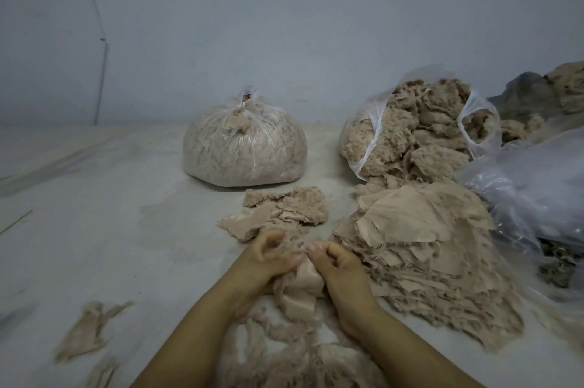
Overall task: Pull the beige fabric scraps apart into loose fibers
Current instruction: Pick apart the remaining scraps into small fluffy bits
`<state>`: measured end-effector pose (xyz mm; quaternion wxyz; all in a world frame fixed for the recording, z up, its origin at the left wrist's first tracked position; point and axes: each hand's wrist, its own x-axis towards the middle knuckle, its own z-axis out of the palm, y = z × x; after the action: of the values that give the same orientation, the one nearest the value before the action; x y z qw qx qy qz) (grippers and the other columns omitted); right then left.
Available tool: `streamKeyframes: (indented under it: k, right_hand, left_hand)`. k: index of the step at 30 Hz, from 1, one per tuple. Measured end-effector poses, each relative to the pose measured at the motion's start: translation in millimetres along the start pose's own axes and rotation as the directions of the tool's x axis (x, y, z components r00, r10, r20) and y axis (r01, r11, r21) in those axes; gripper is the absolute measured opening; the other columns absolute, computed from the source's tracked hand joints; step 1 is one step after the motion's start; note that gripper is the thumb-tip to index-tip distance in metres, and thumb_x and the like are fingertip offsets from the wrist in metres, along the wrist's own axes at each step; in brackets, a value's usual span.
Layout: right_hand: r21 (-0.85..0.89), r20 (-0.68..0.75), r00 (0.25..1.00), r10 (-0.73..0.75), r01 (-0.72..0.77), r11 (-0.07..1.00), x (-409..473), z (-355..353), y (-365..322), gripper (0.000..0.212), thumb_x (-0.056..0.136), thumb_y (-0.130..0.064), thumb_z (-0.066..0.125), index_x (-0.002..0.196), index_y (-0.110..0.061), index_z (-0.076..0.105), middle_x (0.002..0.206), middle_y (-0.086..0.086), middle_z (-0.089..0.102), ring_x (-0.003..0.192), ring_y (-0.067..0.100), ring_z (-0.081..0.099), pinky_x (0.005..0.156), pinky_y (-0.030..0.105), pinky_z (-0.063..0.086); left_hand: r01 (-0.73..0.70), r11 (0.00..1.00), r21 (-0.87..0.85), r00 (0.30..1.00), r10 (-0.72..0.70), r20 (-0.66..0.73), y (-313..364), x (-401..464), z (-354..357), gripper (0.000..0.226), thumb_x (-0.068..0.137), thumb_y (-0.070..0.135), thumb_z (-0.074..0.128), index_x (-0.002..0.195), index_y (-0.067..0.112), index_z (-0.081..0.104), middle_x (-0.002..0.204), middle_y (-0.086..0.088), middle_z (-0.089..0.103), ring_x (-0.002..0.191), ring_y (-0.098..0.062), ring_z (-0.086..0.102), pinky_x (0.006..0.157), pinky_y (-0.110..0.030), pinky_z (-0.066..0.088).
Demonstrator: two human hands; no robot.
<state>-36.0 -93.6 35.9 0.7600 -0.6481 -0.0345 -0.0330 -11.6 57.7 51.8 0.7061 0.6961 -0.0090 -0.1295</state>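
My left hand (268, 256) and my right hand (336, 266) meet low in the middle of the view, both pinching one beige fabric scrap (300, 285) between thumbs and curled fingers. Frayed fuzz shows at its top edge between my fingertips. A big heap of flat beige scraps (420, 245) lies just to the right of my right hand. Loose pulled fibers (284, 343) spread on the floor under my forearms. A smaller clump of scraps and fluff (281, 210) sits just beyond my hands.
A tied clear bag of fibers (243, 147) stands at the back centre. An open bag of fluffy fibers (414, 131) leans at the back right. Clear plastic sheeting (534, 182) bulges at the right. Stray scraps (88, 330) lie front left on the pale floor.
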Motion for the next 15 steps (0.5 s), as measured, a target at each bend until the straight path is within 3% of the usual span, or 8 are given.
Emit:
streamKeyframes:
  k: [1,3,5,7,10,15]
  right_hand:
    - [-0.001,-0.011,1.0,-0.006,0.006,1.0,0,0,-1,0.025,0.092,-0.021,0.06,0.068,-0.016,0.064,0.059,0.001,0.059,0.054,0.01,0.053,0.053,0.024,0.045]
    - [0.002,-0.058,0.998,0.0,0.0,1.0,2,-1,-1,0.029,0.093,-0.02,0.06,0.065,-0.012,0.056,0.051,-0.002,0.05,0.047,0.009,0.045,0.047,0.022,0.041]
    - [0.005,-0.094,0.996,0.009,-0.008,1.0,2,-2,-2,0.031,0.094,-0.021,0.057,0.065,-0.012,0.051,0.051,0.001,0.047,0.046,0.011,0.043,0.046,0.022,0.04]
    - [0.014,-0.126,0.992,0.022,-0.021,1.0,2,-2,-1,0.029,0.097,-0.021,0.053,0.071,-0.008,0.053,0.056,0.005,0.049,0.048,0.011,0.046,0.045,0.021,0.042]
    - [-0.02,-0.193,0.981,0.021,-0.025,0.999,2,0,0,0.027,0.1,-0.025,0.047,0.081,-0.007,0.052,0.069,0.007,0.049,0.063,0.016,0.046,0.059,0.029,0.041]
    - [0.018,-0.275,0.958,-0.074,0.082,0.996,4,3,0,0.026,0.1,-0.022,0.045,0.077,-0.011,0.045,0.058,0.001,0.041,0.052,0.011,0.037,0.049,0.028,0.034]
  left_hand:
    - [-0.053,0.999,0.003,0.994,0.053,-0.092,0,1,4,0.03,0.08,0.009,0.072,0.107,0.018,0.062,0.106,-0.009,0.067,0.086,-0.022,0.069,0.071,-0.033,0.055]
    - [-0.111,0.988,-0.107,0.963,0.08,-0.258,3,2,1,0.017,0.087,-0.004,0.056,0.089,0.009,0.066,0.076,-0.009,0.069,0.059,-0.019,0.063,0.053,-0.025,0.051]
    - [-0.107,0.978,-0.179,0.94,0.041,-0.339,5,5,-9,0.021,0.091,-0.006,0.046,0.08,0.004,0.061,0.05,-0.006,0.051,0.038,-0.012,0.042,0.038,-0.017,0.034]
    - [-0.089,0.974,-0.209,0.943,0.015,-0.331,5,6,-13,0.022,0.092,-0.006,0.044,0.085,0.002,0.063,0.055,-0.01,0.056,0.044,-0.015,0.048,0.04,-0.021,0.04]
    - [-0.068,0.931,-0.36,0.977,-0.012,-0.214,5,5,-5,0.027,0.092,-0.01,0.039,0.096,0.0,0.064,0.076,-0.015,0.072,0.064,-0.024,0.068,0.054,-0.032,0.058]
    - [-0.087,0.863,-0.497,0.961,-0.058,-0.27,4,7,-6,0.031,0.088,-0.015,0.037,0.091,0.003,0.062,0.067,-0.011,0.072,0.055,-0.02,0.069,0.047,-0.029,0.056]
